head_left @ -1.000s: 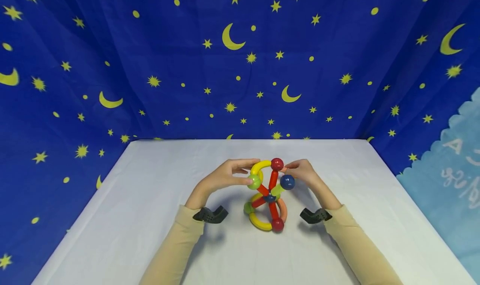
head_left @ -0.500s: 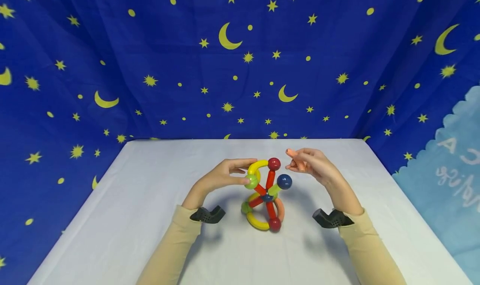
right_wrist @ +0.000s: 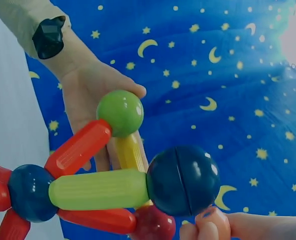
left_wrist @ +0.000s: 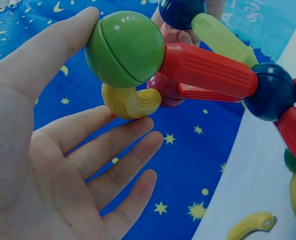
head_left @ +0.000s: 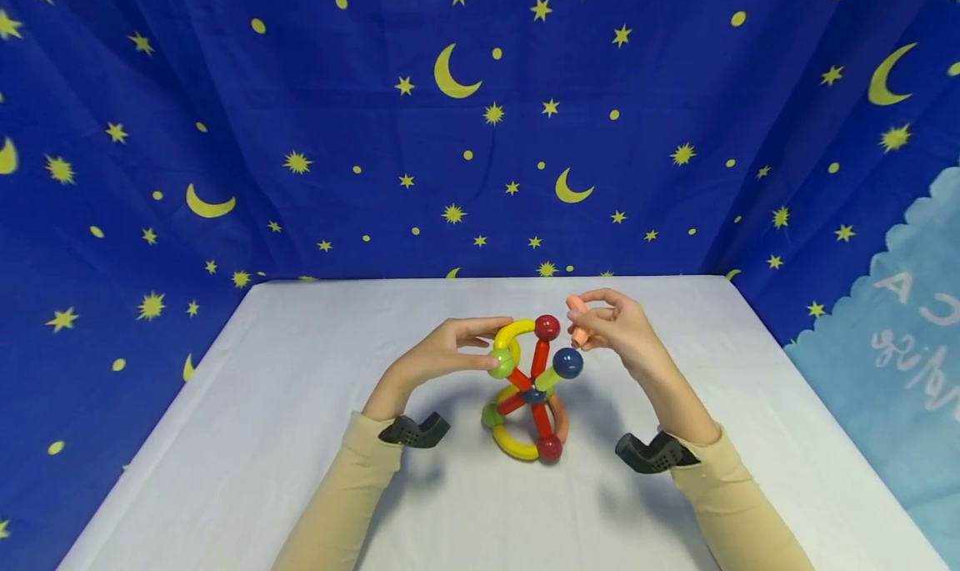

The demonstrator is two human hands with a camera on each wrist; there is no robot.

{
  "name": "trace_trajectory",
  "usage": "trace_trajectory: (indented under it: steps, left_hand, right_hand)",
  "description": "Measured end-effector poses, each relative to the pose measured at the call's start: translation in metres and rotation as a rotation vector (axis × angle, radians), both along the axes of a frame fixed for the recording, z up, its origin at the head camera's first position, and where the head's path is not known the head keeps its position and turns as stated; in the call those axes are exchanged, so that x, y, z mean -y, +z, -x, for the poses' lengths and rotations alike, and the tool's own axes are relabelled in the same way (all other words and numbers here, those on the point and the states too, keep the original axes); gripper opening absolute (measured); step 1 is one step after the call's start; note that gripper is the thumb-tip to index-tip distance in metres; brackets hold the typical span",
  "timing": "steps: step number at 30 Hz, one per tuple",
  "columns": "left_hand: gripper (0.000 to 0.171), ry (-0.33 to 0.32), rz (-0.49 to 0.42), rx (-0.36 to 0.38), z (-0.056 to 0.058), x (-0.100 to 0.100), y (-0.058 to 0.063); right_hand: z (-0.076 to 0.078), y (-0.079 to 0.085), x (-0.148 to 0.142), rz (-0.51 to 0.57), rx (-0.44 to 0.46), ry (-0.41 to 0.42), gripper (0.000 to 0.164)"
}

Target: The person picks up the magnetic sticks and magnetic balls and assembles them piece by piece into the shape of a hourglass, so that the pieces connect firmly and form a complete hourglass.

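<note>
A magnetic ball-and-stick model (head_left: 534, 394) stands on the table, its red rods meeting at a dark blue ball (left_wrist: 273, 92). My left hand (head_left: 446, 354) steadies its upper left: the thumb is on a green ball (left_wrist: 125, 49), and fingertips touch the underside of a yellow curved rod (left_wrist: 130, 102). My right hand (head_left: 618, 325) pinches an orange curved rod (head_left: 579, 321) between thumb and fingers. That rod's lower end is close to the outer dark blue ball (right_wrist: 183, 180), which tops a light green rod (right_wrist: 100, 189). A red ball (head_left: 547, 328) sits just left of it.
The white-covered table (head_left: 337, 329) backs onto a blue curtain (head_left: 360, 96) with moons and stars. A yellow curved rod (left_wrist: 252, 225) shows low in the left wrist view. Black wrist cameras (head_left: 656, 453) project inward from both sleeves.
My right hand has drawn back from the red ball, up and right, with the orange curved rod. It then turned the rod more upright and came slightly left. The left hand keeps its hold.
</note>
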State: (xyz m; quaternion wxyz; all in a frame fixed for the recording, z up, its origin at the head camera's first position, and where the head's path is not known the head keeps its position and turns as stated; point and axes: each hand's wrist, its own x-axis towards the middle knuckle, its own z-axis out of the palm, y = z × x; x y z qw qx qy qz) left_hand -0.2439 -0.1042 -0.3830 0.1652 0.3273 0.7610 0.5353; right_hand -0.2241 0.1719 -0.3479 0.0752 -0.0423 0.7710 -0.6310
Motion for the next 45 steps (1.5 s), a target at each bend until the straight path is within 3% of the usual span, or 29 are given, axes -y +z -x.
trace_trajectory:
  steps: [13,27,33,37,40,45]
  left_hand:
    - [0.062,-0.019,-0.025,0.029,0.001,0.0,-0.002]
    - [0.074,-0.074,-0.097,0.125,0.0,-0.004,-0.008]
    - [0.079,-0.087,-0.101,0.128,0.001,-0.005,-0.009]
    - [0.081,-0.101,-0.11,0.119,0.002,-0.005,-0.01]
    - [0.07,-0.073,-0.125,0.126,0.002,-0.004,-0.01]
    - [0.041,0.066,-0.124,0.135,0.002,-0.007,-0.008]
  right_hand:
    - [-0.005,0.002,0.002,-0.147,0.004,0.051,0.049]
    - [-0.003,-0.001,-0.003,-0.177,0.079,0.187,0.045]
    - [-0.003,-0.001,-0.003,-0.199,0.071,0.253,0.045]
    - [-0.001,-0.003,-0.002,-0.219,0.057,0.247,0.045]
    - [0.0,-0.005,-0.001,-0.221,0.038,0.223,0.044]
    - [0.004,-0.012,0.004,-0.217,0.004,0.163,0.043]
